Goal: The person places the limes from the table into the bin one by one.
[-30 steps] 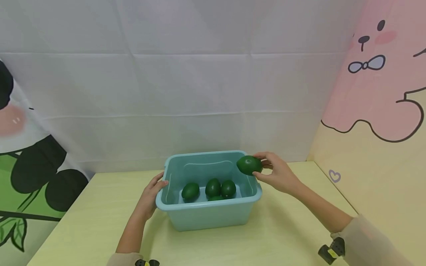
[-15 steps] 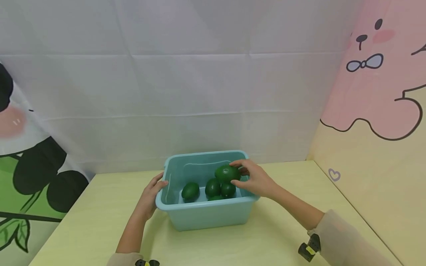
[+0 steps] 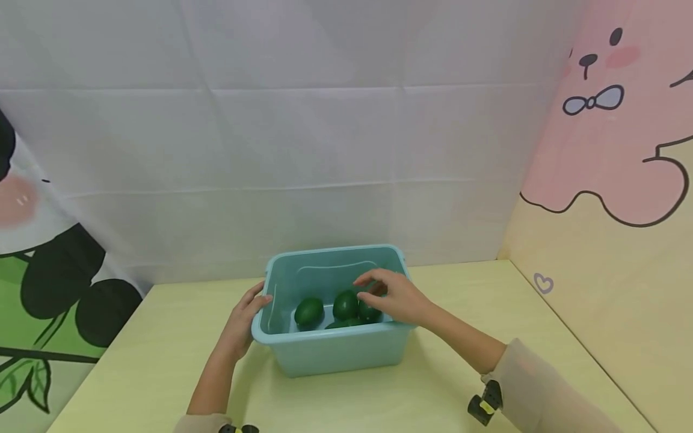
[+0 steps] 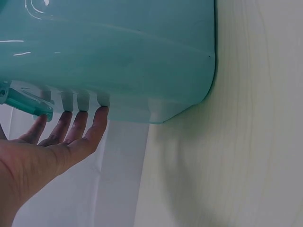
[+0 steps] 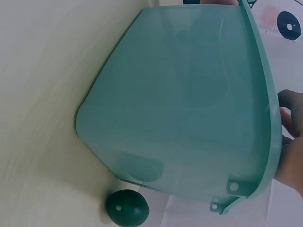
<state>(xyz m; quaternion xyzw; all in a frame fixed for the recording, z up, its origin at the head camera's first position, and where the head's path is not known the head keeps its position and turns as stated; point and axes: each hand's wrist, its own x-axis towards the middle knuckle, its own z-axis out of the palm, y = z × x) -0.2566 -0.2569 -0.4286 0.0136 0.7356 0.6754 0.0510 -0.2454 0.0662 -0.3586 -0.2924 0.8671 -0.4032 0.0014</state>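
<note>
A light blue plastic basin [image 3: 341, 355] stands on the table with several dark green avocados [image 3: 309, 313] on its floor. My left hand [image 3: 242, 322] holds the basin's left side, thumb over the rim; in the left wrist view its fingertips [image 4: 101, 113] press the outer wall. My right hand [image 3: 397, 296] reaches over the right rim into the basin, thumb and fingers parted with nothing between them. Its fingers hang above the right-hand avocado [image 3: 368, 313], partly covering it. Another avocado [image 5: 127, 208] lies on the table outside the basin in the right wrist view.
The pale yellow table [image 3: 162, 361] runs back to a white cloth backdrop [image 3: 325, 150]. A yellow and pink printed panel [image 3: 612, 270] closes the right side, and a printed panda panel [image 3: 59, 270] stands at the left.
My right hand moved left and down from the right rim into the basin and let go of the avocado it held. The left hand and basin have barely moved.
</note>
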